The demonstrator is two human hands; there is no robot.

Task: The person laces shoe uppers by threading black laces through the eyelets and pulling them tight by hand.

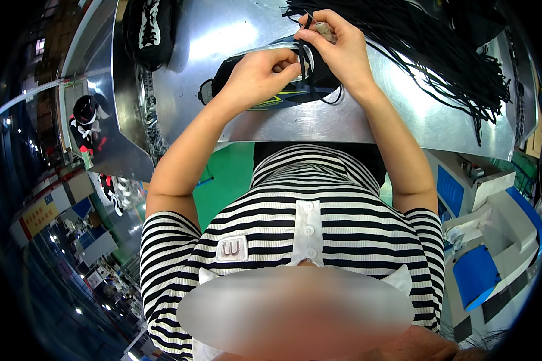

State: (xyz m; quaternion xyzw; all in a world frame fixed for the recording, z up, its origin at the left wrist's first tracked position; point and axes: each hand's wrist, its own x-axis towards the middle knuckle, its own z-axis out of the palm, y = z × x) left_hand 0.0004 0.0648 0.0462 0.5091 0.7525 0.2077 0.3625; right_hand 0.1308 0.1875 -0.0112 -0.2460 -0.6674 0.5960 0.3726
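Head view: a black lace (302, 57) is pinched in the right grip (344, 55); the left grip (254, 73) is curled at the shoe (292, 96), its hold impossible to tell. The shoe is set nearer the left grip, by the near edge of the tabletop (180, 111), long axis roughly along it. One other shoe (150, 30) is placed far left; uncountable laces (445, 69) are heaped toward the right edge.

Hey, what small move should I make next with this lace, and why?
Probably draw the black lace gently with your right hand, your left hand steadying the black shoe. The right hand pinches the lace, which seems to curve loosely beside the shoe, so some slack is likely left.
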